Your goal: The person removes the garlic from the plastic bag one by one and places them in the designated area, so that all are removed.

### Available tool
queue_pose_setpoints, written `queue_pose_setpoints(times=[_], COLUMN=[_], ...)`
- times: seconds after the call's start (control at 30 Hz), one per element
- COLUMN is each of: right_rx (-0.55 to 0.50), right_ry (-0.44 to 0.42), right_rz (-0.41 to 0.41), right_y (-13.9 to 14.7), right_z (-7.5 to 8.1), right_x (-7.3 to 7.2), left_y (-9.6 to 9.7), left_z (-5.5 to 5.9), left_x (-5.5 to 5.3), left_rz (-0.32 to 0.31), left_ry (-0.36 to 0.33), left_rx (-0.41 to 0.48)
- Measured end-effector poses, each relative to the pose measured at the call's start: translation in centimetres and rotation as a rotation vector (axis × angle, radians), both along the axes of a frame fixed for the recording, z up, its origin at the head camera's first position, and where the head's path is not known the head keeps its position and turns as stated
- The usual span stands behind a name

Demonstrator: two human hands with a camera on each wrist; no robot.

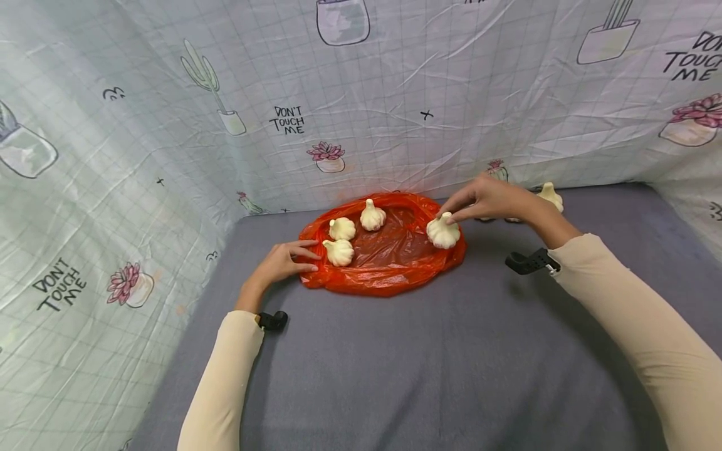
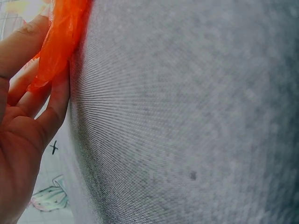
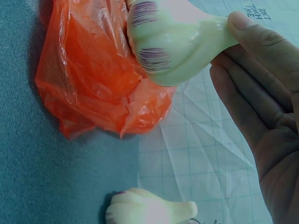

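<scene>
A red plastic bag lies spread with its mouth facing up. Toward its left and back sit three garlic bulbs. My left hand is at the bag's left rim; in the left wrist view, the red plastic runs between thumb and fingers. With thumb and fingers, my right hand pinches another garlic bulb by its stem, over the bag's right edge. The right wrist view shows purple streaks on this held bulb.
A garlic bulb lies behind my right wrist, with more bulbs partly hidden by that hand. Grey cloth covers the table. A patterned white curtain hangs along the back and sides.
</scene>
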State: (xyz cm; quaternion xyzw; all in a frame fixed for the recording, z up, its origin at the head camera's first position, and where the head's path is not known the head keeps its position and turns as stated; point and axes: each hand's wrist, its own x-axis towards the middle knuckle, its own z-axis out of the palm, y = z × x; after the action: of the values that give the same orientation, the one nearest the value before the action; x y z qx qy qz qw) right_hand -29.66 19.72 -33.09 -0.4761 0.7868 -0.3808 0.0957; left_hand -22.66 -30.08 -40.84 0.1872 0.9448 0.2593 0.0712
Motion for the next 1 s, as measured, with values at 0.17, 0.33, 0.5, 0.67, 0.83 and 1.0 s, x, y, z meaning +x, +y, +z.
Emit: queue_pose_setpoints(times=[0.17,0.33,0.5,0.67,0.83,1.0], right_rx=[0.007,-0.003,-0.019,0.006,0.025,0.022], right_ry=[-0.042,-0.030,0.024,0.040,0.065,0.079], right_rz=[-0.027,-0.006,0.011,-0.006,-0.038,-0.049], right_y=[0.6,0.8,1.3,1.9,2.6,3.2], right_z=[0.0,0.0,0.0,0.0,0.0,-0.1], right_x=[0.2,0.2,0.1,0.1,0.3,0.5], left_y=[0.0,-0.2,-0.2,-0.1,-0.1,-0.1], left_z=[0.0,-0.1,-0.2,-0.1,-0.3,-0.2], left_x=[0.0,0.2,0.0,0.0,-0.1,-0.2], left_rz=[-0.005,-0.004,-0.002,0.007,-0.003,-0.002], left_ry=[-0.002,-0.007,0.006,-0.002,0.005,0.000], left_rx=[-0.002,-0.003,-0.001,0.008,0.007,0.006])
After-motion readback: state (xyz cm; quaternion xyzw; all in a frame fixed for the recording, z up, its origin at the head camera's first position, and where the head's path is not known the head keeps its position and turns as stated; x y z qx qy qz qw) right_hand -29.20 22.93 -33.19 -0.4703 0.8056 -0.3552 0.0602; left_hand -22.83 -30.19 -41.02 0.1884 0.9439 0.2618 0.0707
